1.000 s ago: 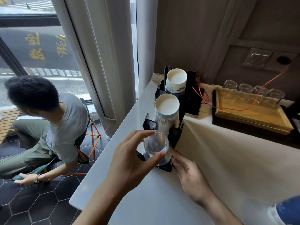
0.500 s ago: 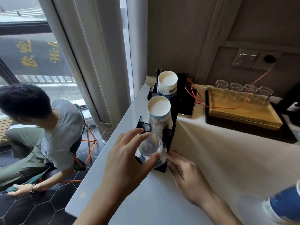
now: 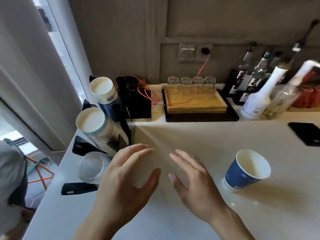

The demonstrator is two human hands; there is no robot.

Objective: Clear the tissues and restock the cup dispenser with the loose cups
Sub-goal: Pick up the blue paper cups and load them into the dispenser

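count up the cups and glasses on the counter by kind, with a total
Loose blue paper cup: 1
Paper cup stacks in the dispenser, rear and nearer: 2
Clear plastic cup stack: 1
Glass jars on the wooden tray, from to: 4
Total: 8

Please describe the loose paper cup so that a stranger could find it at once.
Start at the pale counter. Right of the right hand stands one blue paper cup, alone, mouth open upward. The other paper cups lie stacked in the black dispenser at the left.
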